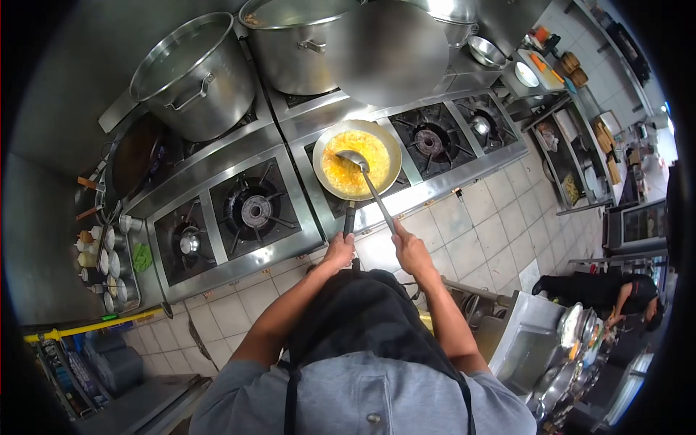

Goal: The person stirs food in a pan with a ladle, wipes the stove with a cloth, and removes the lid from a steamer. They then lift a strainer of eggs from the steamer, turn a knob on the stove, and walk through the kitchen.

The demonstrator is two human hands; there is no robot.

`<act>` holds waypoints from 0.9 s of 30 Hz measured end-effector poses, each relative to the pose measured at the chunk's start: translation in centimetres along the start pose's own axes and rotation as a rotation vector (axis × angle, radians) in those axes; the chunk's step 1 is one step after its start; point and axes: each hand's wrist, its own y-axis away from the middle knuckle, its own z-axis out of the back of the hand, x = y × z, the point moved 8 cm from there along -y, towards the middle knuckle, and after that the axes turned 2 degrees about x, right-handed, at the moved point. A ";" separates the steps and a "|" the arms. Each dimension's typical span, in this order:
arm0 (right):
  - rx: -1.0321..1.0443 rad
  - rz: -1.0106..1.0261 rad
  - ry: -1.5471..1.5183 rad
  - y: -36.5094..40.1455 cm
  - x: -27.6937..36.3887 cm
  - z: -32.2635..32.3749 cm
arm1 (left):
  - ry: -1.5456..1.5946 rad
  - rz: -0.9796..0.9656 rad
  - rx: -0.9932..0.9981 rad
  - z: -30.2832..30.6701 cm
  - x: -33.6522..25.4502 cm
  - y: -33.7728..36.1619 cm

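Note:
A round metal pan (395,168) rests on a stove burner and holds a yellow, egg-like mixture (351,174) with orange bits. My left hand (339,251) is wrapped round the pan's dark handle (350,217), on the side facing me. In my right hand (412,251) is the long handle of a metal ladle (375,194). The ladle's bowl sits in the mixture, a little left of the pan's middle.
Large pots (196,87) stand behind the burners. Bare burners (255,210) flank the pan, with more (429,143) on the right. Seasoning containers (109,261) and a green cloth (142,257) are at far left. Another person (602,293) works at a counter at lower right.

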 end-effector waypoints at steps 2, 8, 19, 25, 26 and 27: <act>-0.004 0.006 0.001 0.4 1.0 0.8 | 0.028 -0.014 0.005 0.2 -0.4 -0.2; 0.031 -0.043 0.028 1.9 0.2 1.3 | 0.008 -0.007 -0.006 0.1 -0.8 -0.2; 0.040 -0.057 0.026 3.3 1.8 2.7 | 0.070 0.009 0.023 -0.3 -0.4 -0.1; 0.022 -0.017 0.011 3.5 1.9 2.0 | 0.061 0.010 0.027 -0.3 -0.2 -0.3; 0.050 -0.035 0.031 3.2 1.9 2.0 | 0.070 0.013 0.025 -0.3 -0.2 -0.4; 0.054 -0.032 0.030 3.2 2.2 2.2 | 0.073 0.015 0.020 -0.3 -0.1 -0.5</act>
